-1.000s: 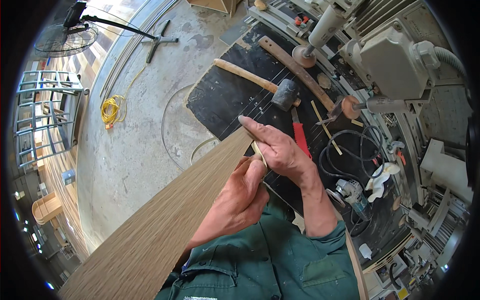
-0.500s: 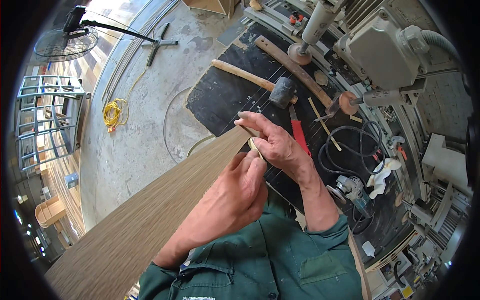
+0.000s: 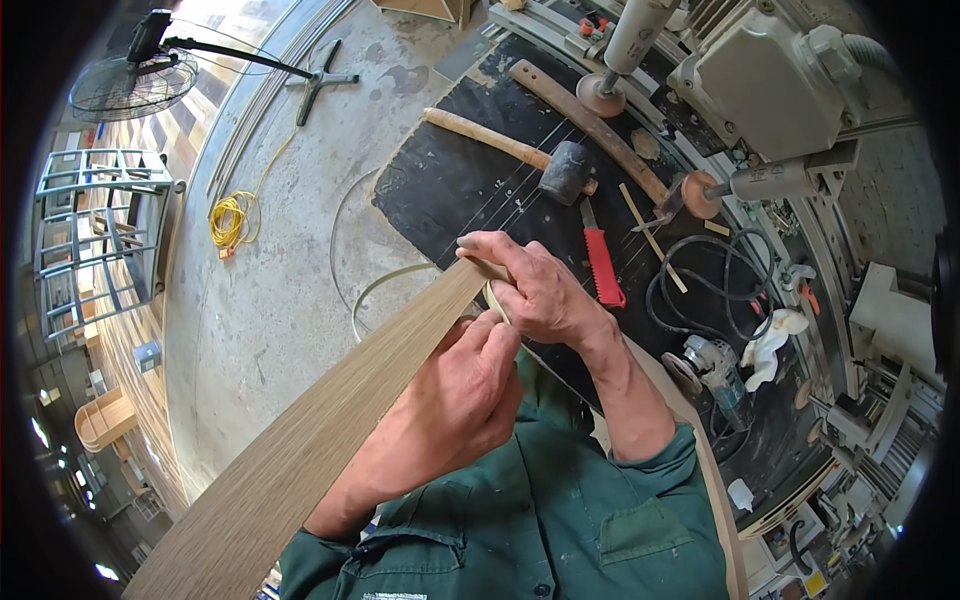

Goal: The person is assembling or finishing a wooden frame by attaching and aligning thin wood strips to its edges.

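Green work shirt (image 3: 560, 530), lower edge, sleeves rolled to the forearms.

Left hand (image 3: 465, 385): closed in a pinch, fingertips pressed on the pale strip (image 3: 492, 300) at the near corner of the board.

Long wood-grain board (image 3: 300, 450): held at chest height, running from lower left up to its end between both hands.

Right hand (image 3: 535, 285): curled over the board's end, index finger stretched along the top edge, thumb and fingers clamped on board and strip together.

Pale strip: thin edging band, touching the board's end, looping away to the left in a curve over the floor (exact attachment hidden by the fingers).

Black mat (image 3: 450, 190) on the bench, just beyond the hands.

Red-handled cutter (image 3: 602, 262): flat on the mat, just beside the right hand.

Black-headed mallet (image 3: 565, 172) with wooden handle: on the mat, beyond the cutter.

Long wooden handle (image 3: 590, 120): lying diagonally, near the mallet.

Black cable (image 3: 700, 290) and small grinder (image 3: 715, 370): right part of the bench.

Grey machine housing (image 3: 770, 80): far right.

Concrete floor (image 3: 270, 300), with yellow cord (image 3: 230, 218) coiled on it, well apart from the bench.

Standing fan (image 3: 135, 85): far left.
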`<state>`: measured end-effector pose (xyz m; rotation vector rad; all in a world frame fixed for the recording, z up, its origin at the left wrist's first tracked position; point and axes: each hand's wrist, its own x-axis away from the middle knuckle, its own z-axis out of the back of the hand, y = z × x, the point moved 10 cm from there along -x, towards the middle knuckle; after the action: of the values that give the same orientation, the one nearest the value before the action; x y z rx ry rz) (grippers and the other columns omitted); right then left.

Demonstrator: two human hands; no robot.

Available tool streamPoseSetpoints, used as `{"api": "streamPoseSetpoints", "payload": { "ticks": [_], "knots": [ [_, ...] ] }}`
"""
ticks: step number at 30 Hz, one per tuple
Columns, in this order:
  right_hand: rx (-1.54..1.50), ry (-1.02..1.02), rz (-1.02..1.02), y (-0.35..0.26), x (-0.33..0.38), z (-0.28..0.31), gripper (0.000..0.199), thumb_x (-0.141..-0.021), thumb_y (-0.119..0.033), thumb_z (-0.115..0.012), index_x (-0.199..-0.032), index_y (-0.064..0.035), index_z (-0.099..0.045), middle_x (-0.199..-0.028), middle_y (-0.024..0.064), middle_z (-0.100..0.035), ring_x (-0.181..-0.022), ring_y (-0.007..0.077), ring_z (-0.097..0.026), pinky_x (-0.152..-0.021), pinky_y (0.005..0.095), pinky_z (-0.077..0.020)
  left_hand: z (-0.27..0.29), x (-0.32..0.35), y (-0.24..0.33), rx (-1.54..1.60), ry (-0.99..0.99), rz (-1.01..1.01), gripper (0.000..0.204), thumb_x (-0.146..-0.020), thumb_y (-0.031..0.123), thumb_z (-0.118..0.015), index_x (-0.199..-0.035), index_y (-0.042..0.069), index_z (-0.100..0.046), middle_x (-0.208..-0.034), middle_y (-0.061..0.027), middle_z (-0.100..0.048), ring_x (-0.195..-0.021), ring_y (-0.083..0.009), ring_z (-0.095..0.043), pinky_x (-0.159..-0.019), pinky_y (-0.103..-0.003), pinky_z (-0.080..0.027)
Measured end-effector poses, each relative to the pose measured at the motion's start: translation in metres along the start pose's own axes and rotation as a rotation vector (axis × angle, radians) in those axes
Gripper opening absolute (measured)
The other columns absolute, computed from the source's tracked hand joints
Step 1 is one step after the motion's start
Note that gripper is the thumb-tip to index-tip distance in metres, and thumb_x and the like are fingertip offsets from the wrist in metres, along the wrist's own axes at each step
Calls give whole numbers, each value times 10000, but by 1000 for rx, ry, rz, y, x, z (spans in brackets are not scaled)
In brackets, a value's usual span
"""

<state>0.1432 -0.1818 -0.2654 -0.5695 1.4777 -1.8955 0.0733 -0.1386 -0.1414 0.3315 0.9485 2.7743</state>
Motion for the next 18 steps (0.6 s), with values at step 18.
{"api": "streamPoseSetpoints", "payload": {
  "ticks": [18],
  "knots": [
    [-166,36,84,0,4,5,562,-927,-12,-586,-1488,-5,-576,-1326,226,-726,-1152,362,-723,-962,429,-588,11,7,-2,-81,35,33,164,-858,-11,-667,-1005,40,-617,-834,-136,-614,-757,-373,-634,-663,-474,-483]
  ]
}}
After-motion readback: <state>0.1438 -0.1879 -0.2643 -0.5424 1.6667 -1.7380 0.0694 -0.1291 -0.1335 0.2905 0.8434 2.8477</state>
